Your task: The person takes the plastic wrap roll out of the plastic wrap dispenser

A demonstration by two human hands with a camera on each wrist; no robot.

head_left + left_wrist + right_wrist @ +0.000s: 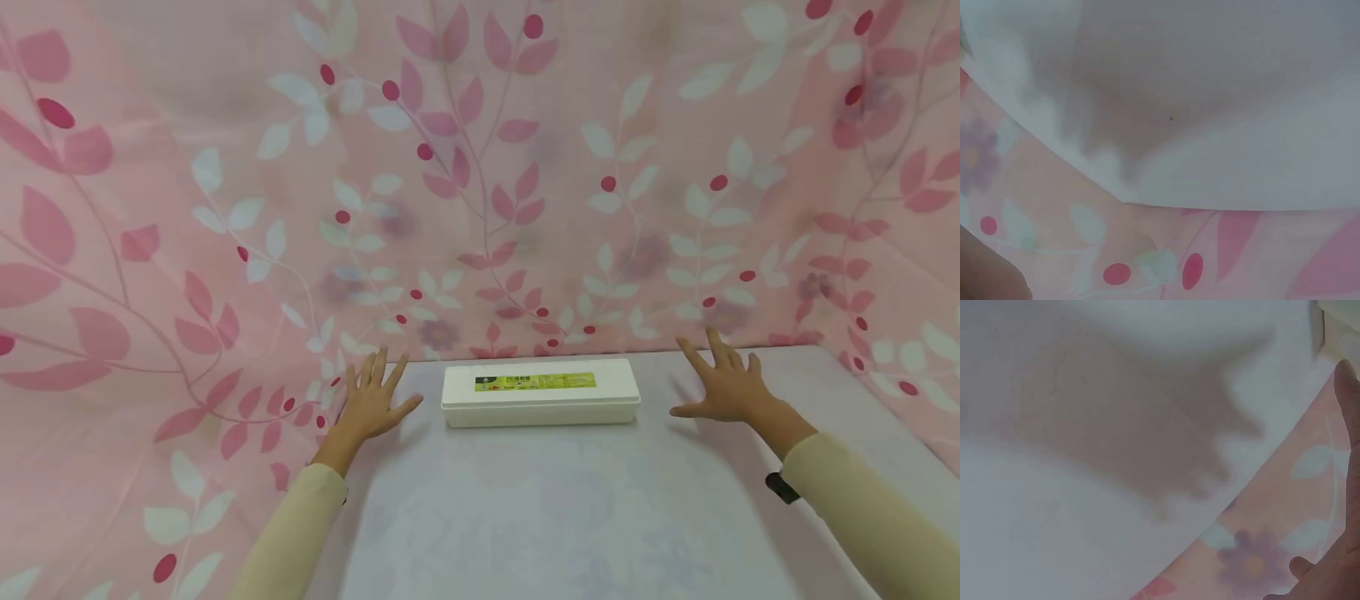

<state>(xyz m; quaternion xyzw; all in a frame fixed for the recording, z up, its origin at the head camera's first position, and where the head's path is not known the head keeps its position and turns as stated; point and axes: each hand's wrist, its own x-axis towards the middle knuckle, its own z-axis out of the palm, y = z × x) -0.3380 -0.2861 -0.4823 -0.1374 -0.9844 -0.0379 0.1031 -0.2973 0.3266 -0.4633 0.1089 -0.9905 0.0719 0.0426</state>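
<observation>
A long white lidded plastic box (540,415) lies on the table, its lid closed and a yellow-green label (558,382) on top. To its left is my left hand (369,408), fingers spread, apart from the box and holding nothing. My right hand (726,393) is spread out on the other side, also apart from the box. In the right wrist view, part of that hand (1338,550) shows along the right edge, near a corner of the box (1342,334). Only a bit of the left hand (988,272) shows in its wrist view. What the box holds is hidden.
A pale cloth-covered table (510,508) reaches under both forearms. Behind it and at both sides hangs a pink curtain (525,208) with printed leaves and berries. Shadows of the hands fall on the tabletop in the wrist views.
</observation>
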